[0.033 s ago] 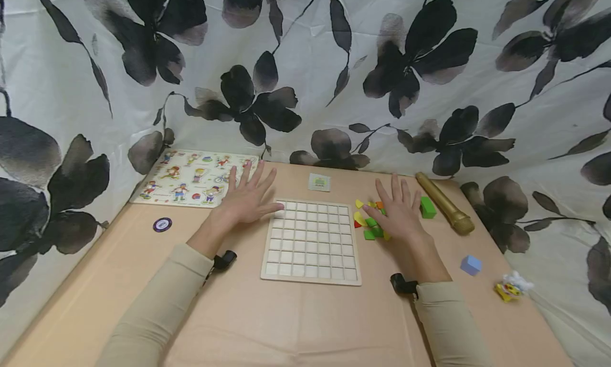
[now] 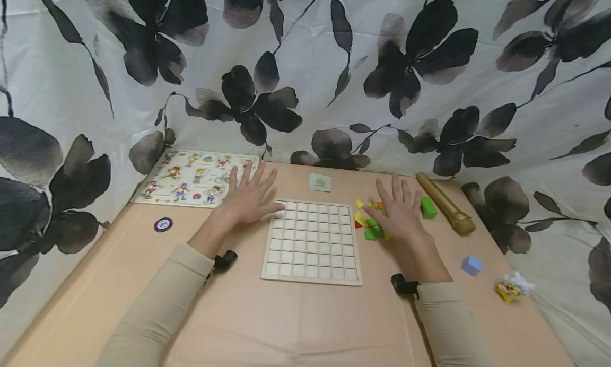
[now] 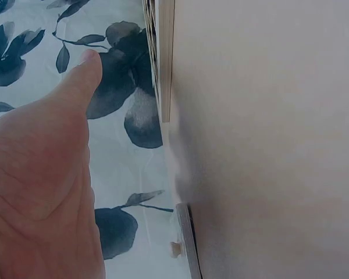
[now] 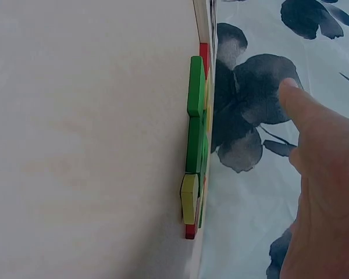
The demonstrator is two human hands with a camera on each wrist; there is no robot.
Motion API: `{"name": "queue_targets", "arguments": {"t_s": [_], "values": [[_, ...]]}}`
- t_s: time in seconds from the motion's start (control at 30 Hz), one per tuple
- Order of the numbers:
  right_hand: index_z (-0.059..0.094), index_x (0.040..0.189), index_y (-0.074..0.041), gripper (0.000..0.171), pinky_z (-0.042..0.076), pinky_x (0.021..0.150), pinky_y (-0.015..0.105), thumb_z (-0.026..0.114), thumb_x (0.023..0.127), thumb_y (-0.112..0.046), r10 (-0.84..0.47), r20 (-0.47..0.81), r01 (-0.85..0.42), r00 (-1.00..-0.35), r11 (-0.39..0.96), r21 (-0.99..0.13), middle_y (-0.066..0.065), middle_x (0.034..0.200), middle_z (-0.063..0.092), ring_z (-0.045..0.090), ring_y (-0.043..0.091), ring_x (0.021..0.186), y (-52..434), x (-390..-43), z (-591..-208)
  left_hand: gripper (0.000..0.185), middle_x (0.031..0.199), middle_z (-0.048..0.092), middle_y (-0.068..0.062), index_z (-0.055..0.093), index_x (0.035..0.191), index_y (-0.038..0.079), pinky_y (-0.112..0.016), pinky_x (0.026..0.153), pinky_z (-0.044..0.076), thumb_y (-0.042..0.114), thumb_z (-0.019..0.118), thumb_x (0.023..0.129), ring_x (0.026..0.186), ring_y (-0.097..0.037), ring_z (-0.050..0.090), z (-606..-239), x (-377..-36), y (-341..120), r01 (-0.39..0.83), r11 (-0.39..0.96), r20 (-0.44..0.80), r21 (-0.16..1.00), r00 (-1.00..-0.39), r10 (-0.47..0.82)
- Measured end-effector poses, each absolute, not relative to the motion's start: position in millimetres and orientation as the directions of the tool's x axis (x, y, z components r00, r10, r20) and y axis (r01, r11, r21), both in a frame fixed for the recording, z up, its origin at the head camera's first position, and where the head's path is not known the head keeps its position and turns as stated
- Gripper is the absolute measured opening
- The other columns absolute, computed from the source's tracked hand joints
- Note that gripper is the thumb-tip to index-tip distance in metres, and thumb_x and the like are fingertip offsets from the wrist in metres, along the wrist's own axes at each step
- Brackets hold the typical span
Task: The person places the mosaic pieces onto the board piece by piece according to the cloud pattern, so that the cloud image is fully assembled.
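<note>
Fingers spread, my left hand (image 2: 245, 200) is held between the picture board (image 2: 179, 177) and the white grid board (image 2: 312, 242). Its thumb overlaps the grid's upper left corner in the head view. My right hand (image 2: 401, 213), fingers also spread, hovers over a small pile of green, yellow, red and orange pieces (image 2: 372, 224) beside the grid. In the right wrist view those pieces, among them a green one (image 4: 195, 87) and a yellow one (image 4: 189, 197), lie low on the table, apart from the hand. Neither hand holds anything.
Behind the grid lies a small card (image 2: 320, 182). A green block (image 2: 428, 208) and a gold microphone (image 2: 446, 203) lie right of my right hand. Nearer are a blue block (image 2: 471, 265) and a yellow-and-white toy (image 2: 513, 287). A dark round chip (image 2: 163, 225) sits at left.
</note>
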State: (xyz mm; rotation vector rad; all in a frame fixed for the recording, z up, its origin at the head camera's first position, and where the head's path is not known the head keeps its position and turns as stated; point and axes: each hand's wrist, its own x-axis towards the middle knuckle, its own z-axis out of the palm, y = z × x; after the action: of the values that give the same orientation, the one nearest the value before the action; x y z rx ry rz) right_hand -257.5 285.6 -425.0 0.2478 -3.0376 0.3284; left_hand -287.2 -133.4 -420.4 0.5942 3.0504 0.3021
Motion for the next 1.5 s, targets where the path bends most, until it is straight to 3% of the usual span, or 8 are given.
{"name": "queue_targets", "arguments": {"t_s": [0.2,0.4,0.57,0.73,1.1,1.23,1.4,1.5], "values": [[0.015,0.169,-0.02,0.091,-0.013,0.119,0.075,0.046,0.1,-0.07,-0.163,0.131,-0.192,-0.978,0.948,-0.254,0.013,0.174,-0.018,-0.005,0.049,0.159,286.1,-257.3,-424.5,0.102,0.172,-0.025,-0.006,0.0,0.169,0.03,-0.065,0.12,-0.025,0.081,0.045,0.093,0.158,-0.038,-0.026,-419.6,-286.3,-131.8,0.379,0.906,0.022,0.191,-0.924,0.382],[0.026,0.166,-0.017,0.084,-0.002,0.122,0.074,0.056,0.101,-0.06,-0.165,0.23,-0.243,-0.959,0.897,-0.37,0.021,0.174,0.011,0.015,0.053,0.155,285.8,-261.1,-423.8,0.101,0.174,-0.021,-0.007,0.003,0.169,0.024,-0.064,0.125,-0.016,0.074,0.051,0.096,0.16,-0.035,-0.019,-415.3,-279.2,-132.4,0.429,0.865,0.045,0.262,-0.9,0.433],[0.041,0.161,-0.014,0.069,0.015,0.116,0.072,0.063,0.103,-0.044,-0.189,0.231,-0.277,-0.955,0.847,-0.454,0.021,0.161,0.043,0.037,0.046,0.144,288.2,-267.5,-422.2,0.109,0.175,-0.012,-0.015,0.006,0.169,0.013,-0.062,0.129,0.003,0.061,0.069,0.093,0.162,-0.038,-0.007,-415.7,-258.8,-138.1,0.529,0.699,-0.043,0.48,-0.782,0.622],[0.056,0.15,-0.01,0.051,0.025,0.106,0.064,0.067,0.102,-0.023,-0.295,0.12,-0.317,-0.948,0.824,-0.469,0.018,0.145,0.061,0.053,0.038,0.12,283.3,-283.4,-423.6,0.113,0.176,-0.003,-0.015,0.016,0.168,0.013,-0.057,0.13,0.012,0.052,0.082,0.086,0.163,-0.035,0.0,-420.9,-241.1,-149.3,0.465,0.613,-0.203,0.639,-0.666,0.718],[0.077,0.119,-0.007,0.026,0.04,0.091,0.052,0.069,0.095,-0.002,-0.485,-0.02,-0.466,-0.874,0.851,-0.244,0.01,0.117,0.073,0.064,0.031,0.111,269.9,-320.8,-422.0,0.116,0.177,-0.007,-0.011,0.019,0.168,0.013,-0.057,0.13,0.012,0.043,0.089,0.08,0.163,-0.034,-0.003,-422.5,-239.8,-152.1,0.441,0.619,-0.274,0.65,-0.624,0.732],[0.075,0.109,-0.008,0.015,0.043,0.095,0.047,0.072,0.095,-0.005,-0.438,-0.073,-0.401,-0.896,0.868,-0.293,0.007,0.106,0.073,0.063,0.027,0.099,271.2,-324.6,-420.0,0.116,0.176,-0.007,-0.011,0.019,0.168,0.014,-0.059,0.129,0.012,0.043,0.089,0.08,0.163,-0.036,-0.003,-423.3,-240.1,-150.8,0.432,0.617,-0.278,0.657,-0.622,0.732],[0.073,0.1,-0.011,0.007,0.054,0.075,0.035,0.074,0.095,-0.006,-0.415,-0.074,-0.353,-0.907,0.843,-0.406,0.005,0.093,0.069,0.06,0.023,0.084,269.8,-325.7,-417.6,0.116,0.176,-0.01,-0.012,0.017,0.168,0.012,-0.059,0.129,0.01,0.04,0.089,0.08,0.163,-0.037,-0.005,-423.2,-238.2,-151.9,0.427,0.62,-0.289,0.659,-0.616,0.732],[0.076,0.101,-0.009,0.009,0.054,0.076,0.034,0.072,0.095,-0.004,-0.396,-0.024,-0.328,-0.918,0.792,-0.515,0.006,0.093,0.071,0.061,0.022,0.085,259.6,-323.1,-409.8,0.116,0.176,-0.011,-0.012,0.016,0.168,0.012,-0.059,0.129,0.009,0.041,0.088,0.081,0.163,-0.036,-0.006,-423.8,-238.6,-152.1,0.432,0.62,-0.291,0.655,-0.613,0.735]]}}
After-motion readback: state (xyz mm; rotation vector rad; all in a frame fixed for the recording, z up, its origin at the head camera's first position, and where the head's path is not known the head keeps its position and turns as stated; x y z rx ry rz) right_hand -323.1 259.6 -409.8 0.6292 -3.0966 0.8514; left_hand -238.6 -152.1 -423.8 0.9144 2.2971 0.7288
